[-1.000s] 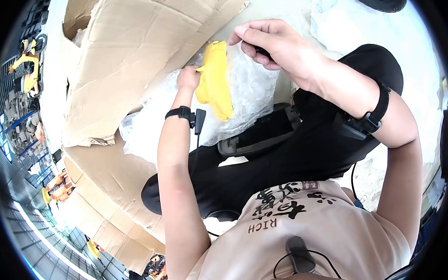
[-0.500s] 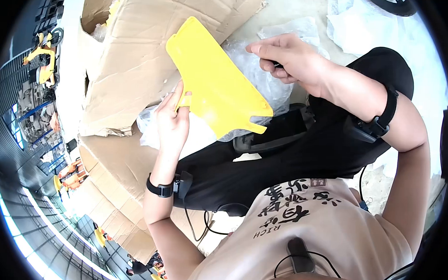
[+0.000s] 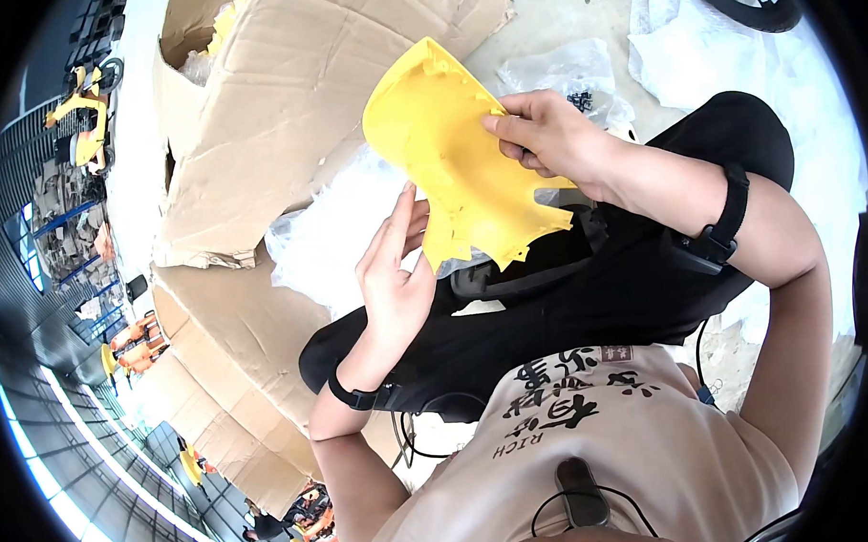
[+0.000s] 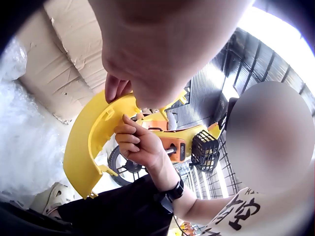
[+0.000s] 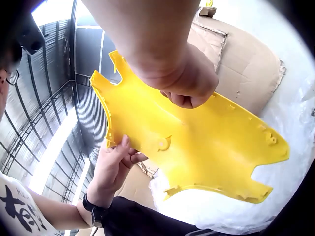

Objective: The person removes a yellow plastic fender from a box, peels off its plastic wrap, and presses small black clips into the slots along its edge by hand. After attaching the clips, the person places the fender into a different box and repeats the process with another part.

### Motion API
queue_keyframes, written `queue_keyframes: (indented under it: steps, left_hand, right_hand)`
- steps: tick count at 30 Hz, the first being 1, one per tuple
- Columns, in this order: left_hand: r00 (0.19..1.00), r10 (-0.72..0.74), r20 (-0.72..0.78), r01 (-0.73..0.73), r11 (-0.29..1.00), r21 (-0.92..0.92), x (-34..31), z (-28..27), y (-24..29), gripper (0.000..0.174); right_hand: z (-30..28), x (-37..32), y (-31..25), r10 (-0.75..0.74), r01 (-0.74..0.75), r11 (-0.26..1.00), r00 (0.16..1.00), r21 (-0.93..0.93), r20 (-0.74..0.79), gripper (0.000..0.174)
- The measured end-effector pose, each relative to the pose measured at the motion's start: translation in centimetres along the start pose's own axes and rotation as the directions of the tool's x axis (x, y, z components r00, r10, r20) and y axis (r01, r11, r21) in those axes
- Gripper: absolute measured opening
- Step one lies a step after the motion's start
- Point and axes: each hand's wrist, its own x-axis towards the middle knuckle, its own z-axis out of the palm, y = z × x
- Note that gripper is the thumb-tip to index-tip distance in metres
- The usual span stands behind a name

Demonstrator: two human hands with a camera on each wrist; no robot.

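Observation:
A curved yellow plastic panel (image 3: 439,128) is held up over the lap, its hollow inner side with small tabs facing the head camera. My right hand (image 3: 558,137) pinches its right edge, thumb on the inner face. At the lower left edge my left hand (image 3: 396,270) holds the panel, fingers reaching behind it; in the right wrist view that left hand (image 5: 115,167) has its thumb over the edge. The left wrist view shows the panel (image 4: 78,152) side-on, with the right hand (image 4: 140,145) at its inner side. The right palm is hidden in the head view.
A large cardboard box (image 3: 277,113) stands at the left, with yellow pieces in its opening. Clear plastic wrap (image 3: 321,234) lies beside it. A clear bag with small black parts (image 3: 579,101) is on the floor. A black wheel (image 3: 763,10) shows at the top right.
The panel has been lifted off the plastic wrap and turned from its smooth outer face to its inner side. My right hand has taken hold of its edge; the left has shifted right.

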Motion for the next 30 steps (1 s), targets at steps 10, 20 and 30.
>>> queue_keyframes:
  steps: [10, 20, 30]
  left_hand:
    - [0.986, -0.059, 0.155, 0.131, 0.850, -0.510, 1.7, -0.9, -2.2, 0.109]
    - [0.963, 0.030, 0.266, 0.139, 0.792, -0.594, 1.6, -2.4, -1.3, 0.128]
    - [0.991, -0.031, 0.126, 0.103, 0.777, -0.621, 2.3, -2.3, -2.5, 0.114]
  right_hand:
    - [0.2, -1.2, -0.5, 0.158, -0.192, 0.969, 0.965, 0.155, 0.208, 0.022]
    - [1.2, -2.2, -0.5, 0.178, -0.237, 0.955, 0.938, 0.179, 0.297, 0.027]
    - [0.5, -1.9, -2.3, 0.061, -0.109, 0.969, 0.975, 0.223, 0.212, 0.049]
